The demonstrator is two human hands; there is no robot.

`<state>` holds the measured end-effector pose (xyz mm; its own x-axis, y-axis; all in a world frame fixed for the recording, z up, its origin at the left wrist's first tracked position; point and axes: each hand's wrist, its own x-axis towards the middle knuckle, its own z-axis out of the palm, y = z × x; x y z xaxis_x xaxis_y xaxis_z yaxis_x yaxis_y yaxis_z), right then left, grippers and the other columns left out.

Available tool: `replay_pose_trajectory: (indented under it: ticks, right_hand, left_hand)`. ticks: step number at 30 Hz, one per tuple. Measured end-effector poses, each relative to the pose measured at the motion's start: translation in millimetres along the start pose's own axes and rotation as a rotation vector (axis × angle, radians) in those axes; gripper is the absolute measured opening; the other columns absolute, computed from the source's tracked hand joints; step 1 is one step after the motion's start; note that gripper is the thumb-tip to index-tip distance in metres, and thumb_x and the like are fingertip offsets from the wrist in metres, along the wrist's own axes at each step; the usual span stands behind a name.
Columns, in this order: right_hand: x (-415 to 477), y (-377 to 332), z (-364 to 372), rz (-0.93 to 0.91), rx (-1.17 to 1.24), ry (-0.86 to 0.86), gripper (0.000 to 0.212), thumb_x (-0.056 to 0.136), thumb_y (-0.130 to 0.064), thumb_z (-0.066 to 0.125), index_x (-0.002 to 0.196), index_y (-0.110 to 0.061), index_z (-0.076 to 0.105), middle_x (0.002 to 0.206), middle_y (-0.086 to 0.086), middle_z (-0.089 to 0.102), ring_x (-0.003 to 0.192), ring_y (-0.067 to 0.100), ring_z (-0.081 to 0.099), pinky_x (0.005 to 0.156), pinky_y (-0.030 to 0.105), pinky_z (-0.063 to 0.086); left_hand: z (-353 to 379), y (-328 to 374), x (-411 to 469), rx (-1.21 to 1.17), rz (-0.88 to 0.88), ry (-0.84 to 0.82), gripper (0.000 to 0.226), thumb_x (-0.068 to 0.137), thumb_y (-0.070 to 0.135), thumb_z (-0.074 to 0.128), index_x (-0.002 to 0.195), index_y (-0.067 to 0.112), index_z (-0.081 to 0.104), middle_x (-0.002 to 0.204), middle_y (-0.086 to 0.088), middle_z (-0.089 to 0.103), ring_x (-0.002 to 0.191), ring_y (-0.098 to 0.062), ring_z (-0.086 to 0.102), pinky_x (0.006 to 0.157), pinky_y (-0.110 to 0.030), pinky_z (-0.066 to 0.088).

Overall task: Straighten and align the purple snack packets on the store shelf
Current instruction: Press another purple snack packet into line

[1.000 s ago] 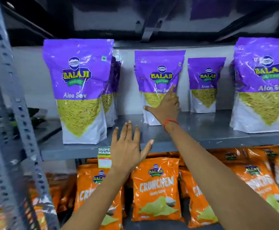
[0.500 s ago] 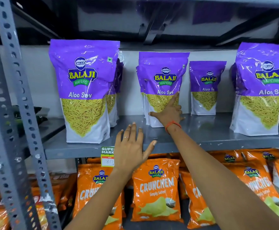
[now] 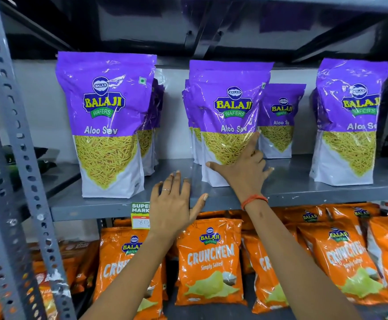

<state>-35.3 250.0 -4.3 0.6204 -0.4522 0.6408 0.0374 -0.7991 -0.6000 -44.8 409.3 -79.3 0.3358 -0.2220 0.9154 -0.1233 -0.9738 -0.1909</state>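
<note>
Purple Aloo Sev packets stand upright on a grey metal shelf (image 3: 303, 195). One packet (image 3: 110, 125) is at the front left with more behind it. The middle packet (image 3: 230, 107) stands further back, with others stacked behind it. My right hand (image 3: 243, 172) is on its lower front, thumb across the left, index finger up the right edge, other fingers past that edge. A packet (image 3: 280, 116) sits deeper to its right, and another (image 3: 350, 116) stands at the front right. My left hand (image 3: 174, 209) is open, fingers spread, at the shelf's front lip.
Orange Crunchem packets (image 3: 211, 262) fill the shelf below. A price tag (image 3: 140, 215) hangs on the shelf's front edge beside my left hand. A perforated grey upright (image 3: 15, 158) runs down the left side. Another shelf closes the space overhead.
The middle purple packet has come forward toward the shelf's front under my right hand and covers more of the packet behind it. My left hand has stayed at the shelf edge.
</note>
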Motion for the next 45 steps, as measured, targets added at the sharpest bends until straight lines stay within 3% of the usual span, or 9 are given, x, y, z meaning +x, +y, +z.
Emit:
replay_pose_trajectory:
  ticks: [23,30,37,45]
  right_hand:
    - [-24,-1,-20,0.0,0.018,0.032,0.139,0.053,-0.082,0.064,0.152,-0.016,-0.007,0.139,0.024,0.041,0.13,0.043,0.04,0.109,0.067,0.024]
    - [-28,0,-24,-0.002,0.029,0.029,0.138,0.054,-0.08,0.066,0.151,-0.016,-0.008,0.142,0.023,0.038,0.131,0.042,0.038,0.11,0.066,0.023]
    - [-29,1,-23,-0.009,0.032,0.032,0.138,0.054,-0.08,0.066,0.152,-0.016,-0.007,0.142,0.021,0.038,0.131,0.042,0.039,0.11,0.066,0.024]
    - [-30,1,-25,-0.016,0.015,0.026,0.137,0.054,-0.08,0.067,0.152,-0.013,-0.002,0.139,0.022,0.04,0.127,0.042,0.043,0.109,0.066,0.028]
  left_hand:
    - [-2,-1,0,-0.008,-0.006,-0.054,0.067,0.093,0.058,0.031,0.101,0.005,0.071,0.117,-0.02,0.067,0.105,-0.032,0.065,0.084,-0.041,0.047]
    - [-3,0,1,-0.023,-0.01,-0.078,0.073,0.096,0.059,0.021,0.101,0.006,0.071,0.118,-0.019,0.067,0.105,-0.032,0.065,0.084,-0.041,0.047]
    - [-4,1,0,-0.019,-0.014,-0.089,0.067,0.092,0.058,0.031,0.099,0.005,0.071,0.118,-0.02,0.067,0.105,-0.032,0.065,0.084,-0.041,0.046]
    - [-9,2,2,-0.014,-0.012,-0.178,0.065,0.094,0.057,0.029,0.094,0.006,0.069,0.116,-0.022,0.067,0.103,-0.034,0.065,0.084,-0.043,0.047]
